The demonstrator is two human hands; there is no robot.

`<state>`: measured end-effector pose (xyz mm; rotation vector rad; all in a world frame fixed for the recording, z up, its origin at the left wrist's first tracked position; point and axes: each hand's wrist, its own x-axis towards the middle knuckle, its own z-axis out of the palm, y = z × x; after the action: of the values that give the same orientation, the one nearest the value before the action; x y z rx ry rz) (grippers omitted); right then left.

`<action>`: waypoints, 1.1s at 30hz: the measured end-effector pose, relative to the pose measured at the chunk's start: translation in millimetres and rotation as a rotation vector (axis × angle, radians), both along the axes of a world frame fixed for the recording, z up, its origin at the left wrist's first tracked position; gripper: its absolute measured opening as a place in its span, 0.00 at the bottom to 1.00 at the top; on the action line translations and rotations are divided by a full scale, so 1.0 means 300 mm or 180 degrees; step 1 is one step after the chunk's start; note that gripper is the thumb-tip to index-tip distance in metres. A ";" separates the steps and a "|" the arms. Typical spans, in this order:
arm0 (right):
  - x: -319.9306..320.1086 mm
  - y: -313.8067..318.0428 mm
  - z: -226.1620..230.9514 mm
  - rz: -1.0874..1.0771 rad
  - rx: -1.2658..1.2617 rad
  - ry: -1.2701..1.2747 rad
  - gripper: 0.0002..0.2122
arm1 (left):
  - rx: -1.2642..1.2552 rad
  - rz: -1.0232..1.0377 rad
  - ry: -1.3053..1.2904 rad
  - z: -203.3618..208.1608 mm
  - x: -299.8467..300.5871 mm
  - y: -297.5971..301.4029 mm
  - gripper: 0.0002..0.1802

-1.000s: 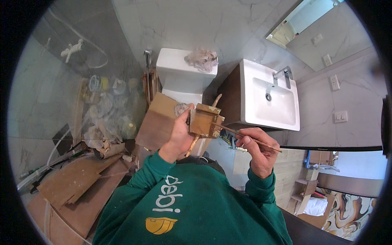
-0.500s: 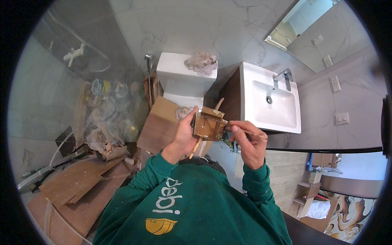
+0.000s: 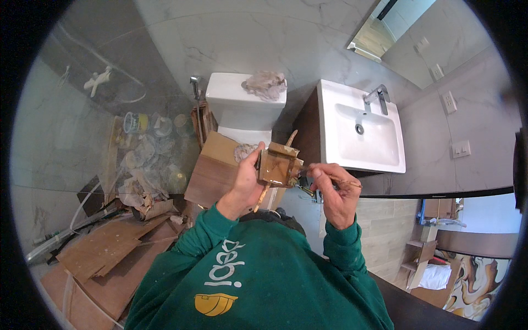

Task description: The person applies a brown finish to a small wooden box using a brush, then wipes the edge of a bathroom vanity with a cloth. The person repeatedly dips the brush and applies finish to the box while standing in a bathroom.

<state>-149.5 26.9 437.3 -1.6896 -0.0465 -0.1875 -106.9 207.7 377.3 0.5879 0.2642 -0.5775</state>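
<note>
Head view: one shallow brown container [image 3: 275,168], gripped along its left side by the left hand [image 3: 243,184]; one thin brown stick [image 3: 353,183], pinched in the right hand [image 3: 336,197], front end by the container's right edge, contact unclear.

Right hand [image 3: 340,198]: has come in from farther right a second ago; its fingertips are now just beside the tray [image 3: 275,166].
Tool [image 3: 352,183]: a long bare length showed between fingers and tray a second ago; now only a short piece does, and its tip end has gone from over the tray's middle to its right edge.
Tray: bright glints have appeared along its lower edge since a second ago.
Mirror [image 3: 412,44]: a dark strip has come into its reflection.
View: toilet [image 3: 247,93] lower in it than a second ago.
</note>
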 end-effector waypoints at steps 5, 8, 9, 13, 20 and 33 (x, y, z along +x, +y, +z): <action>-0.014 -0.006 -0.006 0.0114 -0.0400 0.0156 0.05 | 0.0086 -0.0006 -0.0116 0.011 -0.005 -0.006 0.33; -0.018 -0.007 -0.008 -0.0328 -0.0051 -0.0017 0.05 | 0.0142 0.0056 -0.0073 0.009 -0.004 -0.007 0.33; -0.022 -0.006 -0.007 -0.0190 -0.0143 0.0024 0.05 | 0.0157 0.0095 -0.0021 0.009 -0.005 -0.009 0.33; -0.043 -0.016 0.012 -0.0078 -0.0233 0.0045 0.05 | 0.0145 0.0218 -0.0024 0.009 0.003 -0.016 0.33; -0.108 -0.009 0.009 -0.0172 0.0081 0.0043 0.08 | -0.0091 0.0352 -0.0093 0.034 0.010 0.009 0.35; -0.153 0.015 -0.018 -0.0137 -0.0374 -0.0104 0.08 | -0.0503 0.0598 -0.0252 0.023 0.020 0.009 0.35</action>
<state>-195.6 31.4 431.8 -1.8057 -0.0465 -0.2488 -100.8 210.6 384.2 0.4267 0.1946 -0.3887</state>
